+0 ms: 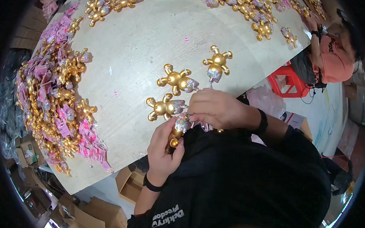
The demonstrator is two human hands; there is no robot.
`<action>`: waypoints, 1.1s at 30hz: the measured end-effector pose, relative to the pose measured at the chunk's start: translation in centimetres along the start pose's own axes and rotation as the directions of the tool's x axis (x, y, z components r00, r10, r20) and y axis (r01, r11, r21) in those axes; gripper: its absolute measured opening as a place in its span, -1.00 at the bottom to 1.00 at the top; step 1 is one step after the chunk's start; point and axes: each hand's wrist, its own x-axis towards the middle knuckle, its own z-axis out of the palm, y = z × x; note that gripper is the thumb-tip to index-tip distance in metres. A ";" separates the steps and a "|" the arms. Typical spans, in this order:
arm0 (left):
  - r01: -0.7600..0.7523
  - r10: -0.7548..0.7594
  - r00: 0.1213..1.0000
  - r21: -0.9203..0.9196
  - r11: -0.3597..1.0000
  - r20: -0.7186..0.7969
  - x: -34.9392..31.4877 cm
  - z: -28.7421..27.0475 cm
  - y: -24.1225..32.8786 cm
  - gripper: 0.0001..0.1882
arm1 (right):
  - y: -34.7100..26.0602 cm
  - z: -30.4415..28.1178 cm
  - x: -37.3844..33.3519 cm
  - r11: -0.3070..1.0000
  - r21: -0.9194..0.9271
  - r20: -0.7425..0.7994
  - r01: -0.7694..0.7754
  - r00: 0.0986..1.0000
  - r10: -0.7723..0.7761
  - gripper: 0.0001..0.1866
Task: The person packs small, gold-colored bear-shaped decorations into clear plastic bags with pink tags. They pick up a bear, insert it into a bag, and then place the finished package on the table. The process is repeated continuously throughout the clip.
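Note:
My left hand [160, 151] is wrapped round a shiny gold bear-shaped charm [181, 124] at the table's near edge. Its glittery multicoloured end points toward my other hand, and much of its gold body is hidden by my fingers. Pinched closed right at that glittery end is my right hand [220, 108]; whatever small part its fingertips grip is too covered to tell. Just beyond my hands lie three similar charms: one gold charm [161, 108] close to my left fingers, another [174, 78] behind it, and a third [216, 59] beyond my right knuckles.
A long heap of gold charms with pink tags [63, 94] covers the table's left side. More gold charms [243, 3] lie along the far edge. At the right, a person in an orange shirt [336, 58] sits near a red stool [286, 82]. Cardboard boxes [99, 215] stand below.

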 end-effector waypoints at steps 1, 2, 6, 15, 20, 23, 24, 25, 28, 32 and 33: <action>-0.003 0.003 1.000 -0.005 1.000 0.011 0.1 0.0 0.0 -0.37 | -0.1 0.0 0.0 1.000 0.004 -0.002 -0.012 1.000 0.012 -0.84; -0.014 0.014 1.000 -0.010 1.000 0.010 0.2 0.1 -0.1 -0.38 | -0.3 0.1 -0.1 0.998 0.033 -0.008 -0.057 0.998 0.057 -0.86; -0.041 0.042 0.999 -0.022 0.999 0.015 0.5 0.2 -0.1 -0.38 | -1.0 0.5 -0.3 0.974 0.136 -0.039 -0.181 0.981 0.188 -0.85; -0.012 0.013 1.000 -0.041 0.999 0.026 1.0 0.4 -0.1 -0.41 | -1.6 1.4 -0.2 0.870 0.355 -0.077 -0.343 0.916 0.393 -0.79; -0.001 0.002 0.998 -0.028 1.000 0.056 1.0 0.3 0.1 -0.39 | -1.2 1.9 -0.5 0.881 0.328 -0.104 -0.342 0.913 0.393 -0.77; 0.046 -0.044 0.997 -0.030 0.998 0.064 0.8 0.4 0.1 -0.38 | -1.2 1.7 -0.4 0.887 0.294 -0.071 -0.356 0.917 0.392 -0.76; 0.028 -0.027 0.998 -0.030 0.999 0.053 0.8 0.4 0.0 -0.38 | -1.1 1.7 -0.3 0.890 0.278 -0.066 -0.361 0.917 0.392 -0.76; 0.011 -0.010 0.999 -0.029 1.000 0.041 0.9 0.5 -0.1 -0.38 | -1.1 1.7 -0.3 0.894 0.261 -0.062 -0.365 0.918 0.393 -0.76; 0.034 -0.033 0.999 -0.018 0.999 0.035 0.8 0.6 0.0 -0.38 | -0.8 1.7 -0.3 0.918 0.198 -0.050 -0.343 0.932 0.359 -0.77; 0.034 -0.035 0.999 0.032 0.999 0.029 0.3 0.7 -0.2 -0.36 | -1.3 0.7 0.4 0.901 0.197 0.089 -0.387 0.922 0.376 -0.74; 0.069 -0.069 0.996 0.014 0.998 0.047 0.4 0.6 0.1 -0.35 | -1.6 0.7 0.3 0.922 0.111 0.091 -0.371 0.928 0.362 -0.71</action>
